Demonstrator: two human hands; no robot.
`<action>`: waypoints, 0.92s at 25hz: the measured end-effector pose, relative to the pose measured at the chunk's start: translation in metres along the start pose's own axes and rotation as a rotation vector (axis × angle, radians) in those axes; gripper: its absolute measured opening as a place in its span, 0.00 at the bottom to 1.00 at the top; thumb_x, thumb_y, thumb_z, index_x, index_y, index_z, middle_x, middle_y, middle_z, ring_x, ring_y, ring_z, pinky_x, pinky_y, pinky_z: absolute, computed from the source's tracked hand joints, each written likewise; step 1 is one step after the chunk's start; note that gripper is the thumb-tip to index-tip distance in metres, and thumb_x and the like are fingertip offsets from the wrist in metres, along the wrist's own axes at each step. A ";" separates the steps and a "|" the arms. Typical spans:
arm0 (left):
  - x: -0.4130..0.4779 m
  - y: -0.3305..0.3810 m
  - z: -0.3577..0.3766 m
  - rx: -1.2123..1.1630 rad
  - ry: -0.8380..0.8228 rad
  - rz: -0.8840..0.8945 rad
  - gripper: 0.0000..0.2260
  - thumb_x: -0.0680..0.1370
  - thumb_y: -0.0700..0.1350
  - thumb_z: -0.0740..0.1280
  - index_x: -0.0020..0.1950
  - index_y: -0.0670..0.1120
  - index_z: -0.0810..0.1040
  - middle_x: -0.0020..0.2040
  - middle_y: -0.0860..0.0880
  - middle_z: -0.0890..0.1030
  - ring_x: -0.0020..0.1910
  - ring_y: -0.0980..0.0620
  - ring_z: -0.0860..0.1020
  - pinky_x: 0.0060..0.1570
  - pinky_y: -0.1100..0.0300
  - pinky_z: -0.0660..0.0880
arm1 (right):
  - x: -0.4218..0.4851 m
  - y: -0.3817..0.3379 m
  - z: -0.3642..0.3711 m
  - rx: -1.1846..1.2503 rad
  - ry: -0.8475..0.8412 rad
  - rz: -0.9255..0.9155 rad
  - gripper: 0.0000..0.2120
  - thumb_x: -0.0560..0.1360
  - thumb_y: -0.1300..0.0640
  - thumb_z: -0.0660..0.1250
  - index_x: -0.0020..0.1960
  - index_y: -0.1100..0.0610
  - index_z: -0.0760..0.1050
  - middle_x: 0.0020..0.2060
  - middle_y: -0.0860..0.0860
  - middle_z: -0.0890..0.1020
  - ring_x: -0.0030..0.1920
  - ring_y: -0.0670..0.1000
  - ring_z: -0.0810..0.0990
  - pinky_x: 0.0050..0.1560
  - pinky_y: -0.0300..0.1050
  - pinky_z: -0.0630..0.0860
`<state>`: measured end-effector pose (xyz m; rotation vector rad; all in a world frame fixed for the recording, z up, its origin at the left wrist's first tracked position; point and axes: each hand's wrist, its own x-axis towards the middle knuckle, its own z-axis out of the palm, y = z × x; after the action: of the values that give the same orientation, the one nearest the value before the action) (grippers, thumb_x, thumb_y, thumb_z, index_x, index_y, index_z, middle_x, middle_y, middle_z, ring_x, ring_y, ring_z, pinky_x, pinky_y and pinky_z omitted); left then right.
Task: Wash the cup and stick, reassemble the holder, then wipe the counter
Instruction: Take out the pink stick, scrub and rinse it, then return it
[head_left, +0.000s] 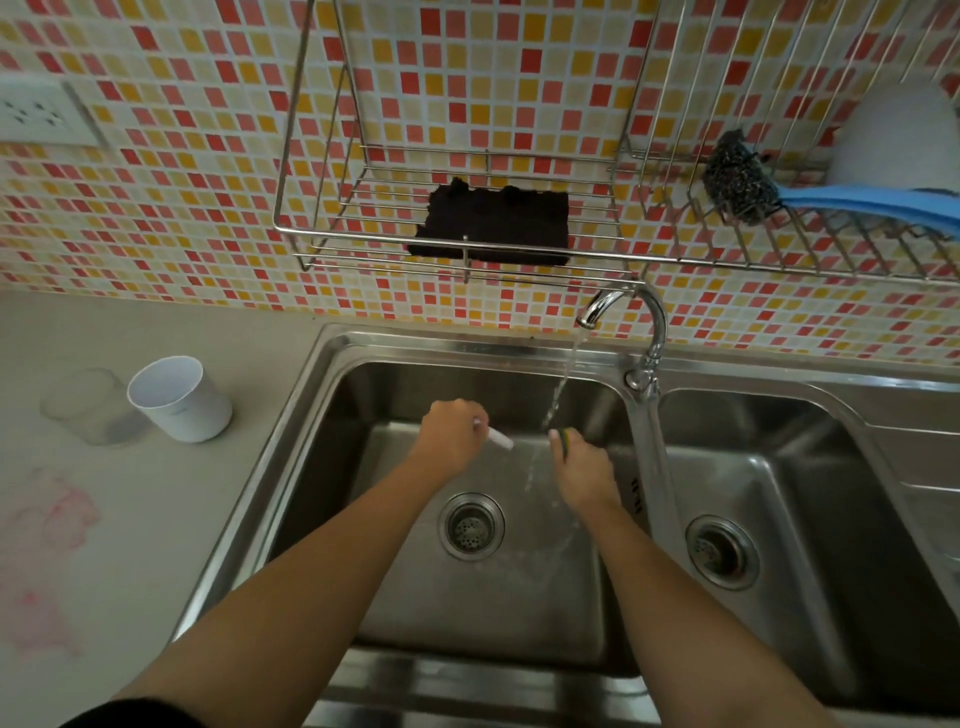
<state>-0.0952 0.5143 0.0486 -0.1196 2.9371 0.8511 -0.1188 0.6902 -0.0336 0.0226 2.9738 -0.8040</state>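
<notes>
Gripping | left hand (449, 436): 1 stick (501, 440) | right hand (583, 470): 1 sponge (564, 439)

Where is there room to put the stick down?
Bare counter runs behind the white cup to the tiled wall, and between that cup and the sink rim. The wire shelf is free left of the black pad. Crowded: the clear cup beside the white cup, and pink smears nearer you.

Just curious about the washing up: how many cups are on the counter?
2: a white cup left of the sink, and a clear cup beside it, farther left.
</notes>
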 end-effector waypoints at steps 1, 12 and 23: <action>-0.004 -0.005 -0.002 0.036 -0.009 0.007 0.11 0.78 0.39 0.60 0.52 0.41 0.81 0.50 0.38 0.83 0.51 0.41 0.79 0.54 0.52 0.75 | 0.001 -0.007 -0.001 -0.050 -0.021 -0.029 0.21 0.82 0.48 0.49 0.53 0.62 0.73 0.45 0.63 0.82 0.48 0.64 0.80 0.45 0.51 0.74; -0.034 -0.037 -0.024 0.114 0.036 0.032 0.11 0.79 0.40 0.59 0.56 0.40 0.80 0.52 0.39 0.82 0.52 0.42 0.79 0.53 0.52 0.75 | -0.020 -0.057 -0.009 -0.214 -0.064 -0.021 0.19 0.82 0.51 0.49 0.53 0.61 0.75 0.49 0.61 0.83 0.50 0.62 0.81 0.46 0.50 0.74; -0.055 -0.101 -0.077 -0.206 0.210 -0.102 0.07 0.77 0.41 0.65 0.48 0.40 0.82 0.43 0.42 0.84 0.42 0.50 0.79 0.46 0.61 0.74 | -0.097 -0.183 -0.107 1.563 -0.216 -0.090 0.13 0.78 0.60 0.49 0.53 0.52 0.71 0.35 0.51 0.73 0.28 0.46 0.70 0.29 0.39 0.68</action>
<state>-0.0348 0.3909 0.0657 -0.3919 2.9891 1.1910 -0.0338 0.5860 0.1571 -0.1116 1.4577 -2.5530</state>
